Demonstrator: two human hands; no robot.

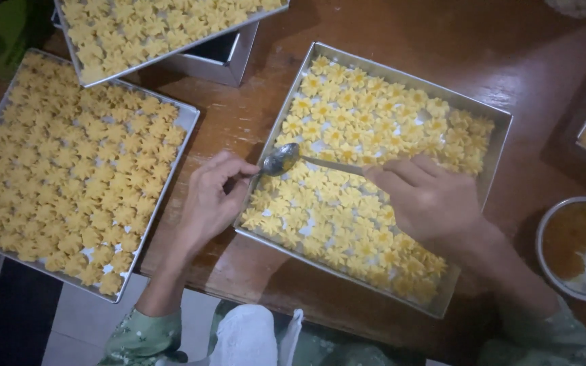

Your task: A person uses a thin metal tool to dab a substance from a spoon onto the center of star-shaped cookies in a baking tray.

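A right hand pinches a spoon over a tray of yellow cookies; the left hand, at the tray's 9 o'clock, fingertips together at the bowl. A slip could dent the soft, close-packed shapes

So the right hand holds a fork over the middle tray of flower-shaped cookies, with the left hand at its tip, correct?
Not quite: the head view shows a spoon, not a fork. The right hand holds it over the middle tray of flower-shaped cookies, left hand at its tip.
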